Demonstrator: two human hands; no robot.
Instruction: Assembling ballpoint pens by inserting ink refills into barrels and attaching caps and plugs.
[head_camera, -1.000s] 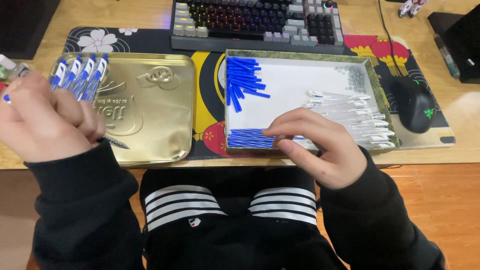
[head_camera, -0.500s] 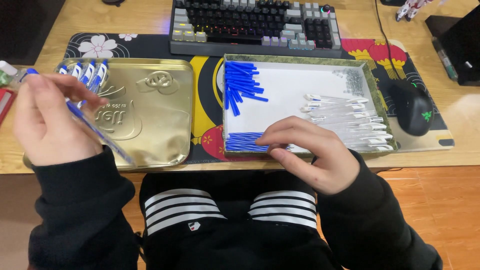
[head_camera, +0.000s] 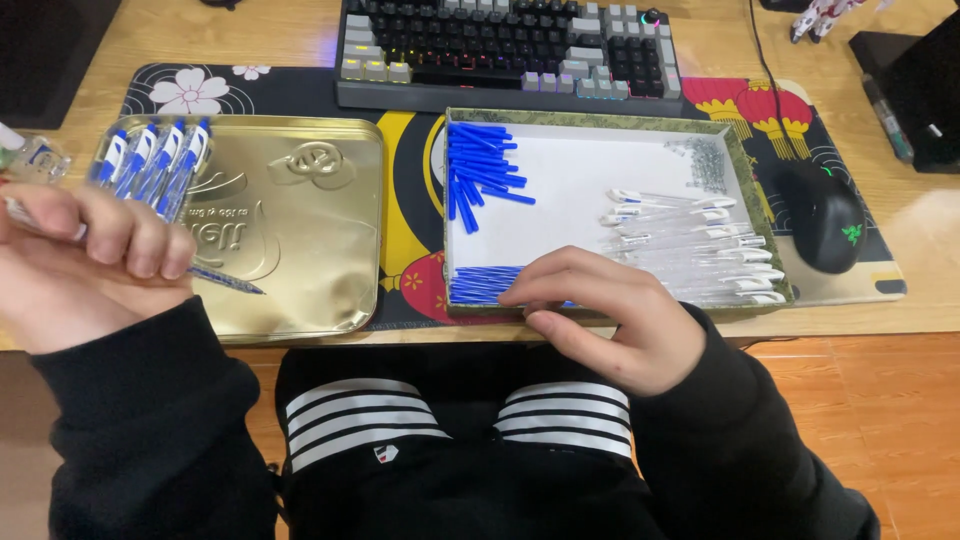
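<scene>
Our left hand (head_camera: 85, 255) has dropped lower, fingers clamped on a pen (head_camera: 215, 277) over the gold tin (head_camera: 300, 250). Our right hand (head_camera: 610, 315) stays, fingers together on blue refills (head_camera: 480, 283) in the tray (head_camera: 580, 122).

The left hand (head_camera: 85, 255) is cut off by the frame's left edge and covers most of the pen (head_camera: 215, 278) it grips. The right hand (head_camera: 610, 315) hides part of the blue refills (head_camera: 480, 284). The tiny springs (head_camera: 708, 163) are too small to tell apart.
</scene>
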